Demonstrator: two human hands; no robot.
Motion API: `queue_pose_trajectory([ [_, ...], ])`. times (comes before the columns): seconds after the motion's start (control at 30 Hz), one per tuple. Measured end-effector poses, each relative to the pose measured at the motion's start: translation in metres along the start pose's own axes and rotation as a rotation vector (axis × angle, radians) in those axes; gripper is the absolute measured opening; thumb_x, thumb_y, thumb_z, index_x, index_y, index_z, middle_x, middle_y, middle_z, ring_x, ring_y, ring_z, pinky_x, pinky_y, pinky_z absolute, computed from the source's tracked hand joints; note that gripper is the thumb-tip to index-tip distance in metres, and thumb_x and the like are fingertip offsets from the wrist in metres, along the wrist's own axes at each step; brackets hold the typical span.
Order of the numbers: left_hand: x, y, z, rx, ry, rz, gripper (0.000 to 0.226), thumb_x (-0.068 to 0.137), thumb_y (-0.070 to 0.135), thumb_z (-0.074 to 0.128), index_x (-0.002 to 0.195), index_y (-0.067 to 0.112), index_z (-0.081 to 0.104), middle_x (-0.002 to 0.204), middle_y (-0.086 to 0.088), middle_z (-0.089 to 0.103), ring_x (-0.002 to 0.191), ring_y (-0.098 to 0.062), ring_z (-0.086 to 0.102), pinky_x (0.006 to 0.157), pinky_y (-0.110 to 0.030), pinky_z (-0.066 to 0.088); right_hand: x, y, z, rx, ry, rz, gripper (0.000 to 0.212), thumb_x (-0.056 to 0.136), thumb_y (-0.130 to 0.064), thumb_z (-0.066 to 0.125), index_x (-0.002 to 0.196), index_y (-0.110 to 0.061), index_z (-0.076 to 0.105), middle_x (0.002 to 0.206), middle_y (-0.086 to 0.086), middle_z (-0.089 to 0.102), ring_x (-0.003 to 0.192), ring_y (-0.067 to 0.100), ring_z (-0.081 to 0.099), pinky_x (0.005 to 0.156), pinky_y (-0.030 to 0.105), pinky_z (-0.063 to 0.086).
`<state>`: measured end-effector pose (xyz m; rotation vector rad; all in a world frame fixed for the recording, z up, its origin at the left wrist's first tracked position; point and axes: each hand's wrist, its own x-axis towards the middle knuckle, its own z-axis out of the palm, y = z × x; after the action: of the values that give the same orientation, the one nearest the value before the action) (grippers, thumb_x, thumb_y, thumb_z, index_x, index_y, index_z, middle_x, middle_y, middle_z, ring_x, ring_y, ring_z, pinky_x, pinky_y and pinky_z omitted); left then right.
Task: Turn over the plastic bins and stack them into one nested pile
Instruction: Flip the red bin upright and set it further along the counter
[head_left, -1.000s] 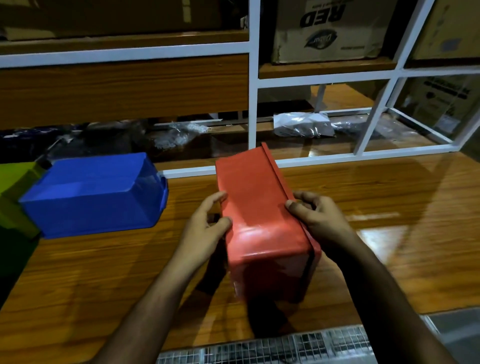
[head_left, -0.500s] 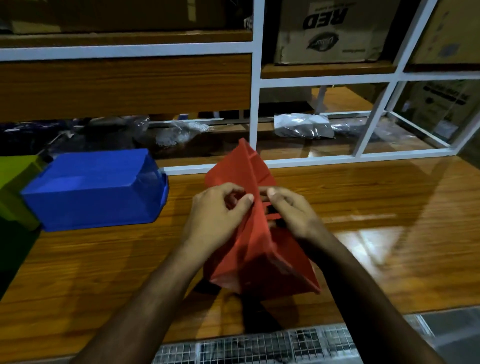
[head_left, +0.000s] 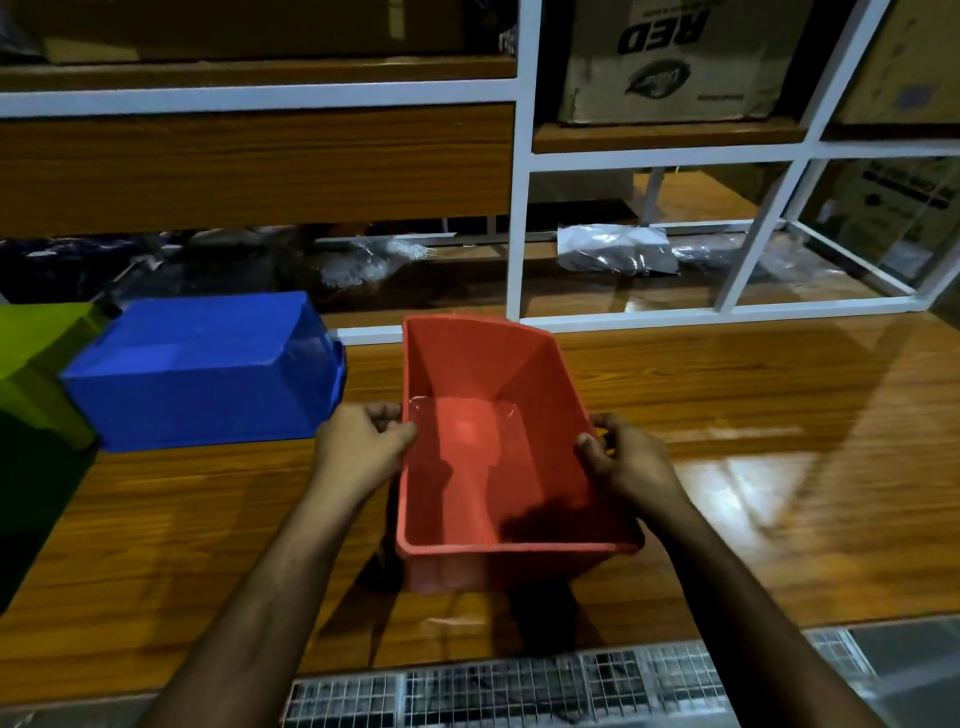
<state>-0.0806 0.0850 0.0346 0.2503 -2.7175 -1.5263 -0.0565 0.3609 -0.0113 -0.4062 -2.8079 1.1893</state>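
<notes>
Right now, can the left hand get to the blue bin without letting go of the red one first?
Probably not. The left hand is clamped on the red bin left wall. The blue bin sits upside down just beside it with bare table between, so the path is free once that grip lets go.

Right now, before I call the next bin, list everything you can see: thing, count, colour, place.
red bin: 1, red, centre of the table, opening up, held on both sides
blue bin: 1, blue, left of the red bin, upside down on the table
green bin: 1, green, far left, partly out of frame, touching the blue bin
table: 1, glossy wood brown, under the bins
shelf frame: 1, white, behind the table
cardboard box: 1, brown, printed RED upside down, upper shelf
plastic bags: several, clear, lower shelf
wire grid: 1, grey, below the table's near edge
left hand: 1, on the red bin's left wall
right hand: 1, on its right wall
</notes>
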Motion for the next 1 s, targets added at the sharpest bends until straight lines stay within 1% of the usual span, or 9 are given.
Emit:
queue_pose_trajectory([
  [0.13, 0.007, -0.032, 0.006, -0.083, -0.052, -0.064, 0.023, 0.067, 0.024, 0.061, 0.085, 0.022, 0.076, 0.078, -0.001, 0.077, 0.075, -0.025, 0.074, 0.075, -0.048, 0.059, -0.001, -0.001, 0.005, 0.019, 0.058, -0.015, 0.031, 0.092, -0.024, 0.061, 0.122, -0.017, 0.066, 0.084, 0.004, 0.070, 0.080, 0.025, 0.069, 0.068, 0.029, 0.050],
  [0.3, 0.013, -0.045, 0.008, -0.087, -0.074, -0.059, 0.028, 0.066, 0.026, 0.060, 0.089, 0.022, 0.076, 0.079, 0.000, 0.077, 0.076, -0.025, 0.073, 0.076, -0.049, 0.059, 0.002, -0.003, 0.007, -0.023, 0.064, -0.038, 0.029, 0.092, -0.025, 0.063, 0.119, -0.017, 0.067, 0.088, 0.004, 0.070, 0.080, 0.022, 0.066, 0.068, 0.025, 0.045],
  [0.4, 0.014, -0.040, 0.007, 0.068, -0.042, -0.015, 0.035, 0.074, 0.021, 0.072, 0.109, 0.020, 0.072, 0.093, -0.001, 0.073, 0.092, -0.028, 0.071, 0.083, -0.045, 0.057, 0.005, -0.002, 0.008, -0.044, 0.077, -0.029, 0.024, 0.089, -0.029, 0.067, 0.110, -0.017, 0.069, 0.095, 0.006, 0.074, 0.086, 0.025, 0.069, 0.071, 0.030, 0.053],
  [0.47, 0.015, -0.033, 0.008, 0.277, 0.050, 0.100, 0.054, 0.078, 0.021, 0.076, 0.130, 0.018, 0.060, 0.116, -0.007, 0.065, 0.111, -0.028, 0.062, 0.095, -0.041, 0.051, 0.006, -0.002, 0.007, -0.070, 0.062, -0.042, 0.020, 0.088, -0.029, 0.066, 0.106, -0.019, 0.069, 0.095, 0.004, 0.075, 0.085, 0.025, 0.070, 0.070, 0.030, 0.052],
  [0.53, 0.013, -0.021, 0.010, 0.437, 0.091, 0.305, 0.061, 0.079, 0.022, 0.075, 0.136, 0.018, 0.054, 0.130, -0.007, 0.058, 0.123, -0.028, 0.050, 0.103, -0.039, 0.041, 0.007, -0.003, 0.005, -0.125, 0.038, -0.093, 0.020, 0.088, -0.028, 0.065, 0.105, -0.020, 0.069, 0.096, 0.005, 0.076, 0.087, 0.027, 0.070, 0.071, 0.031, 0.053],
  [0.6, 0.012, -0.006, 0.015, 0.516, 0.009, 0.529, 0.055, 0.080, 0.020, 0.073, 0.133, 0.018, 0.058, 0.130, -0.004, 0.060, 0.122, -0.024, 0.048, 0.105, -0.032, 0.034, 0.009, -0.007, 0.002, -0.193, 0.010, -0.144, 0.022, 0.087, -0.032, 0.064, 0.106, -0.022, 0.069, 0.098, 0.005, 0.076, 0.089, 0.029, 0.070, 0.073, 0.037, 0.056],
  [0.7, 0.017, 0.012, 0.033, 0.586, -0.163, 0.796, 0.045, 0.078, 0.013, 0.069, 0.123, 0.018, 0.065, 0.119, 0.000, 0.066, 0.114, -0.022, 0.053, 0.100, -0.027, 0.037, 0.011, -0.017, -0.002, -0.304, -0.055, -0.205, 0.029, 0.087, -0.040, 0.061, 0.114, -0.029, 0.066, 0.103, -0.001, 0.075, 0.090, 0.024, 0.070, 0.071, 0.036, 0.055],
  [0.87, 0.034, 0.023, 0.061, 0.720, -0.321, 0.986, 0.048, 0.073, 0.012, 0.072, 0.120, 0.017, 0.066, 0.119, 0.000, 0.068, 0.112, -0.024, 0.057, 0.096, -0.038, 0.046, 0.014, -0.027, -0.003, -0.433, -0.111, -0.340, 0.041, 0.084, -0.049, 0.059, 0.123, -0.042, 0.060, 0.118, -0.008, 0.071, 0.103, 0.024, 0.068, 0.078, 0.036, 0.055],
  [1.0, 0.042, 0.026, 0.072, 0.769, -0.336, 1.051, 0.044, 0.074, 0.017, 0.076, 0.117, 0.018, 0.068, 0.116, 0.000, 0.070, 0.111, -0.023, 0.058, 0.093, -0.035, 0.046, 0.014, -0.030, -0.003, -0.515, -0.114, -0.394, 0.041, 0.085, -0.055, 0.057, 0.126, -0.052, 0.056, 0.123, -0.010, 0.068, 0.106, 0.024, 0.067, 0.077, 0.034, 0.052],
])
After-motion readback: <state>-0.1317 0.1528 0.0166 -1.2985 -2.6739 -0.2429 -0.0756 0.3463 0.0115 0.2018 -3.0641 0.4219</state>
